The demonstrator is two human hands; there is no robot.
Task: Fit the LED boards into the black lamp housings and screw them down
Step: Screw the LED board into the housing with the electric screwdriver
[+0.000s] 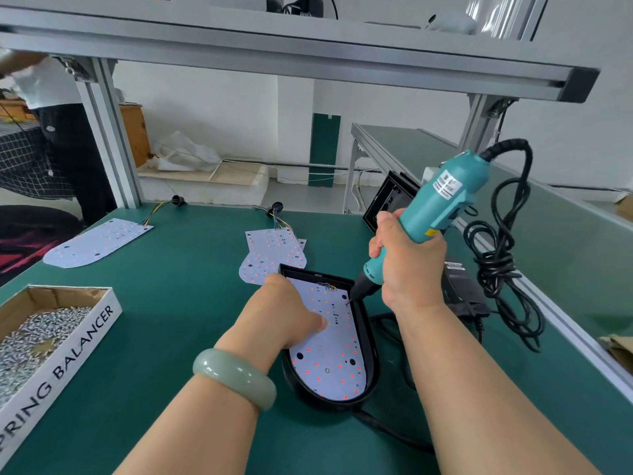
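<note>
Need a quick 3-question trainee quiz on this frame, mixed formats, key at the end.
1. True or false: the LED board already lies inside the black housing.
2. Which hand holds the teal electric screwdriver? A) left B) right
3. Fill in: the box of screws reads "... BALANCER".

Key: 1 true; 2 B, the right hand, while the left hand presses on the board; 3 SPRING (first letter cut off).
</note>
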